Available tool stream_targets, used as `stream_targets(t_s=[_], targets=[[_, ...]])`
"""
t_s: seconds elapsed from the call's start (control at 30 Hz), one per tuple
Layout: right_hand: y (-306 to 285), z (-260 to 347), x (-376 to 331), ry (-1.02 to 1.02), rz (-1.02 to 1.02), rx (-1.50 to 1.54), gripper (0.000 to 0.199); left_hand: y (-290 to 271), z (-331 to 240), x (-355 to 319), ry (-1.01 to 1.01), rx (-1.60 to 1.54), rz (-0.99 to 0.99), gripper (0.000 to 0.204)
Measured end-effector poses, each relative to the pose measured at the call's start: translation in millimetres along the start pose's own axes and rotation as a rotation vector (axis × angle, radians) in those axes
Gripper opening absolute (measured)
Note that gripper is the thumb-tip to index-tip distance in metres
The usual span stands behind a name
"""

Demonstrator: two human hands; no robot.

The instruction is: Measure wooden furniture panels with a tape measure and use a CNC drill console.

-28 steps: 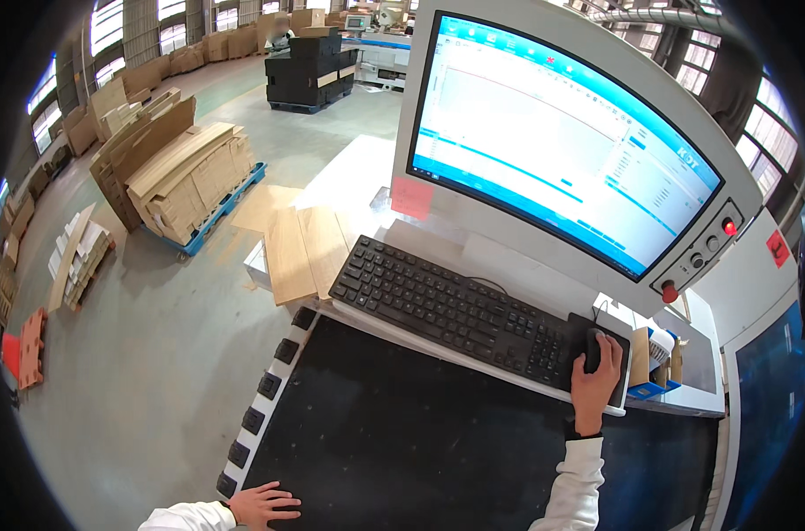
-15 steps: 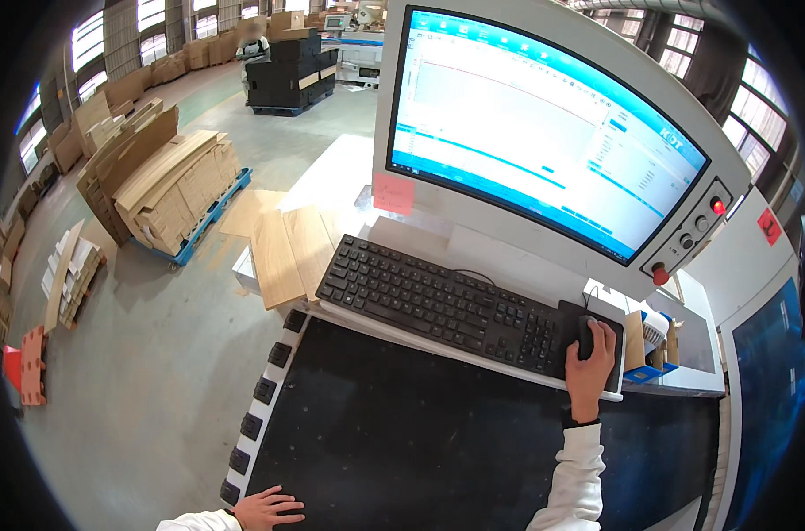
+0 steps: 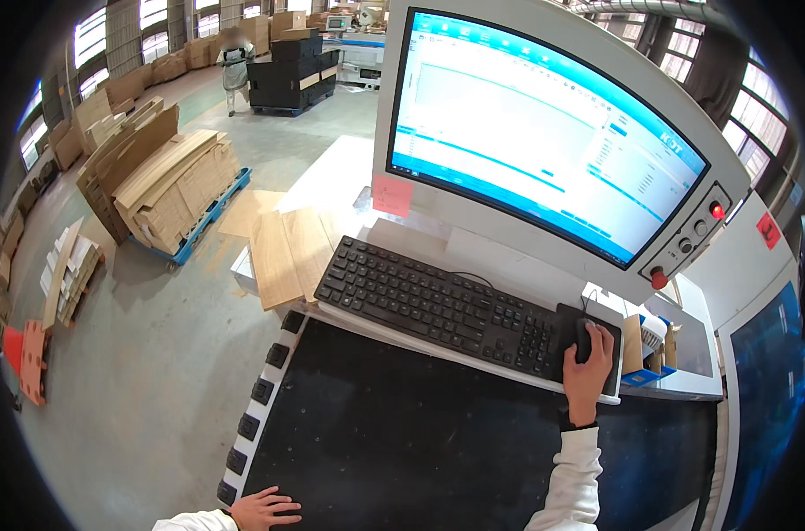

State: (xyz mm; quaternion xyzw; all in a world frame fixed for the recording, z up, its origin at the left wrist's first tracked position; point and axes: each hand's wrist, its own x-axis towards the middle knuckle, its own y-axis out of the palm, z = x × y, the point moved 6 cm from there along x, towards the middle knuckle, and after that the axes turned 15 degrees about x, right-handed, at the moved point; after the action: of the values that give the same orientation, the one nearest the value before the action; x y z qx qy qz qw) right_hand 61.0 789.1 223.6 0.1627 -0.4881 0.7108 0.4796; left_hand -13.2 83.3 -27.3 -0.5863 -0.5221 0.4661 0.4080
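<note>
My right hand [image 3: 588, 380] is curled over a black computer mouse [image 3: 584, 339], which rests on a dark mouse pad [image 3: 569, 313]. Left of it lies a black keyboard [image 3: 429, 303] on a white shelf. Above both stands a large monitor [image 3: 535, 124], lit with a blue-and-white software window. At the lower left, my left hand [image 3: 264, 509] lies flat with its fingers spread on a wide black surface [image 3: 402, 425], close to that surface's left edge. Nothing is in it.
Red and dark control knobs [image 3: 659, 279] sit beside the screen. An open box [image 3: 646, 350] stands right of the mouse pad. Wood-coloured boards [image 3: 278, 261] lie beyond the keyboard's left end. Across the floor are a loaded blue pallet [image 3: 188, 248] and a person [image 3: 235, 66] beside black stacks.
The person in the background has moved left and now stands in fuller view beside the black stacks. My hands keep their places, and the screen looks the same.
</note>
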Motion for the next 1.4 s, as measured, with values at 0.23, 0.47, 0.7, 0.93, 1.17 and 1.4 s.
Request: stream_targets(t_s=[0.23,0.47,0.7,0.93,1.17,1.4], targets=[[0,-1,0,-0.007,-0.002,-0.002,0.052,22,5,-7,-0.01,0.065,0.144,0.085],[-2,-2,0,-0.012,-0.007,0.006,0.052,13,3,-3,0.001,0.028,0.067,0.09],[0,0,0,0.017,-0.008,0.007,0.051,4,1,0,-0.004,-0.006,0.012,0.097],[0,4,-1,0.013,0.002,-0.008,0.051,7,2,-4,-0.007,-0.014,0.01,0.095],[-5,6,1,-0.004,-0.014,-0.021,0.048,0,1,5,-0.023,-0.022,-0.045,0.09],[0,4,4,0.012,-0.007,0.004,0.048,0,-1,4,-0.04,-0.006,-0.105,0.086]])
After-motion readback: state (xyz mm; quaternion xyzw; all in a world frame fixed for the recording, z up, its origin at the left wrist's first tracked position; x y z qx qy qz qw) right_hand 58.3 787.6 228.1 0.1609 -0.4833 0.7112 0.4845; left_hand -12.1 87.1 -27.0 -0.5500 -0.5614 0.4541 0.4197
